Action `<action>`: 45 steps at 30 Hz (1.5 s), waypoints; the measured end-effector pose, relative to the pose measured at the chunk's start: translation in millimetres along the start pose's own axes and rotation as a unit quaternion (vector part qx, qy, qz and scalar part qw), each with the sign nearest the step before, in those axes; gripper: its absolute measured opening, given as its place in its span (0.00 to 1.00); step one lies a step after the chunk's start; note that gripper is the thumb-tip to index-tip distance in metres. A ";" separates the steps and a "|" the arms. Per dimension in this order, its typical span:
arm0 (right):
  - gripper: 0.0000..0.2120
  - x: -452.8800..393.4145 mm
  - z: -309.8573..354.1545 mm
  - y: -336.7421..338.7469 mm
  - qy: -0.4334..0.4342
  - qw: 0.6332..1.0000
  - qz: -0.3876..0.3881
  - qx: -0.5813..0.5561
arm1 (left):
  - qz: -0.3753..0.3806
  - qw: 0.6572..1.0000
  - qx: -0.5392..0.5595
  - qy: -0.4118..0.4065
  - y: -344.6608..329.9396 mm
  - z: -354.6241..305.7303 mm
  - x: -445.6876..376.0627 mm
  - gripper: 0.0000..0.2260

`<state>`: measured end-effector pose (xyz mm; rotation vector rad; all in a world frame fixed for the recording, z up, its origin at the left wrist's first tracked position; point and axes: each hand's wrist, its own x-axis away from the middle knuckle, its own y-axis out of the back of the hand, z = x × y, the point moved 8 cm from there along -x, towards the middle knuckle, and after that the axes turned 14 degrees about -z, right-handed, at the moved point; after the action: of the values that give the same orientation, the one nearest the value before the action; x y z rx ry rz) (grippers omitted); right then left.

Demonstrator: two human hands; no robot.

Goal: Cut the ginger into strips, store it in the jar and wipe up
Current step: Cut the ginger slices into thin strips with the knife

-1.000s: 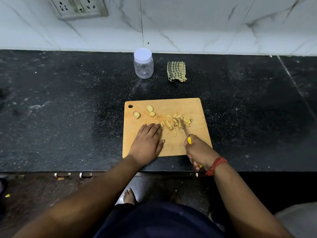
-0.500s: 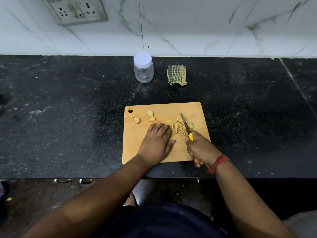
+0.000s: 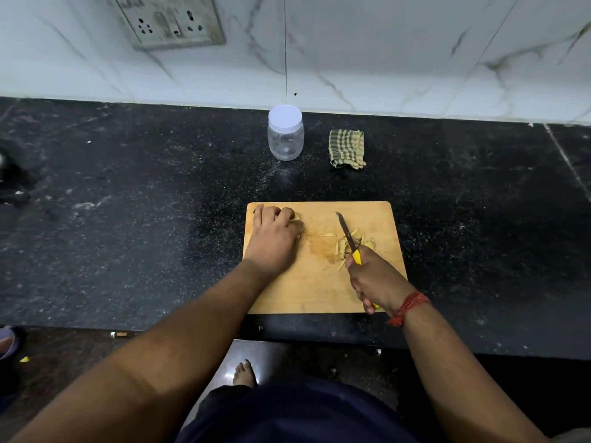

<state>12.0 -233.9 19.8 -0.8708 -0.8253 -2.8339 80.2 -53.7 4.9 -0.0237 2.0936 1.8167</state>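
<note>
On the wooden cutting board [image 3: 307,289] your left hand [image 3: 274,238] curls over the uncut ginger pieces at the far-left corner (they are hidden beneath the fingers, so I cannot tell whether it grips one); your right hand [image 3: 374,278] is wrapped round the yellow-handled knife [image 3: 348,239], blade resting across the cut strips [image 3: 343,247]. Expect the ginger to be light, firm and fibrous, probably damp on cut faces; pin each piece flat side down with fingertips tucked back; the lidded jar [image 3: 285,134] and checked cloth [image 3: 347,148] wait by the wall.

Matt wooden board [image 3: 319,282], speckled black stone counter [image 3: 128,219], clear plastic jar [image 3: 285,139], checked cloth [image 3: 347,148]
</note>
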 end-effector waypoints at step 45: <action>0.07 -3.4 7.3 0.3 0.006 1.000 0.006 0.006 | -0.030 0.982 0.186 -0.013 -4.9 -5.8 14.1 0.12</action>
<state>18.6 -230.8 23.2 -0.8549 -0.8309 -2.8183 66.8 -56.9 -3.2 0.0330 2.3513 1.3592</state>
